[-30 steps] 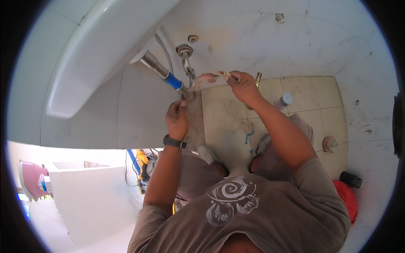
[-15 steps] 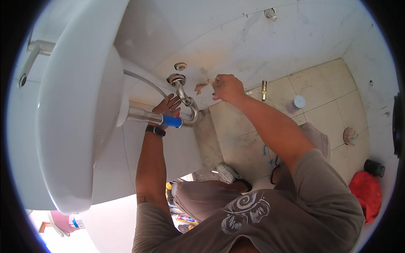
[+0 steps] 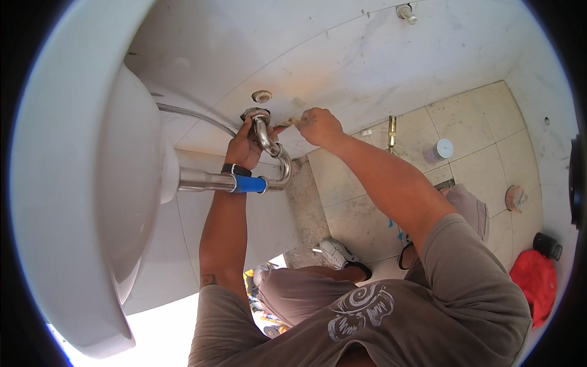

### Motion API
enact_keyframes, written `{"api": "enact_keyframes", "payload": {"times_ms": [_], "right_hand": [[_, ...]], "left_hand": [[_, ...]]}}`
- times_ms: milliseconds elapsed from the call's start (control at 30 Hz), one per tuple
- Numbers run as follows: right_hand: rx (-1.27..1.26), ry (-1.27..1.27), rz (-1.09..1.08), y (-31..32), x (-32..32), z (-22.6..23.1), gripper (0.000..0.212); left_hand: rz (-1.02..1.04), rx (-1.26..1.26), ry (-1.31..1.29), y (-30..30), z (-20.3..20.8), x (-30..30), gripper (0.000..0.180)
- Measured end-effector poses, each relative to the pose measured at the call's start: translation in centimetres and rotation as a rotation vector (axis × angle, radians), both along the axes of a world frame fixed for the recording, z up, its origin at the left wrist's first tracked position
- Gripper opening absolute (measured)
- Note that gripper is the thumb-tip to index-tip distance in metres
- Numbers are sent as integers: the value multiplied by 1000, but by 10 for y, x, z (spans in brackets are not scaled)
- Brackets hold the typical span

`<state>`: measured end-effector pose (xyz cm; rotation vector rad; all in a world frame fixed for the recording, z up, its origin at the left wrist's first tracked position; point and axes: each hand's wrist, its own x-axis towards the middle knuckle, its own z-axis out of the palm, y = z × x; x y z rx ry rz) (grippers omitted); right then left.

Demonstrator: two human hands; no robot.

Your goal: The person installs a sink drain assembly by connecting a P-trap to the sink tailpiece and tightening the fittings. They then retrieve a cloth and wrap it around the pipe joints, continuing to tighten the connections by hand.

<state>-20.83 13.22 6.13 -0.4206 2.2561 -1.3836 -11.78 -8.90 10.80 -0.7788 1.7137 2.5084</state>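
Observation:
A chrome drain pipe [image 3: 285, 166] with a curved trap runs from under the white washbasin [image 3: 58, 183] to a hole in the wall. A blue band [image 3: 249, 185] wraps its straight length. My left hand [image 3: 243, 151] reaches up behind the pipe, thumb beside its wall end and fingers curled round behind it, partly hidden. Closed near the wall, my right hand [image 3: 320, 128] pinches a thin tan strip [image 3: 290, 124], twisted and stretched toward the pipe. Whether the strip's far end touches my left fingers or the pipe is hidden.
Above the pipe is a second wall hole [image 3: 262, 96]. A grey flexible hose [image 3: 199, 115] runs behind the basin. On the tiled floor stand a brass fitting [image 3: 392, 131] and a white-lidded container [image 3: 443, 148]. A red cloth [image 3: 533, 284] lies at the right.
My left hand has moved up from the blue band to the pipe's wall end, its spread fingers now curled. My right hand has shifted slightly left, drawing the strip toward the pipe.

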Motion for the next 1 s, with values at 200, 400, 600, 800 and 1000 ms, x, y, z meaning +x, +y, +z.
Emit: {"api": "enact_keyframes", "payload": {"times_ms": [200, 400, 600, 800, 1000], "right_hand": [[3, 59, 22, -6, 2, -5, 42], [4, 35, 54, -7, 1, -2, 41], [17, 51, 59, -6, 2, -1, 40], [-20, 11, 29, -4, 2, -9, 36], [-165, 144, 121, -34, -11, -31, 31]], "left_hand": [[19, 54, 16, 3, -4, 0, 44], [22, 144, 121, 6, -4, -2, 42], [39, 262, -9, -4, 3, -7, 48], [-7, 179, -72, -1, 14, 2, 45], [-118, -18, -201, 0, 22, 14, 43]]}}
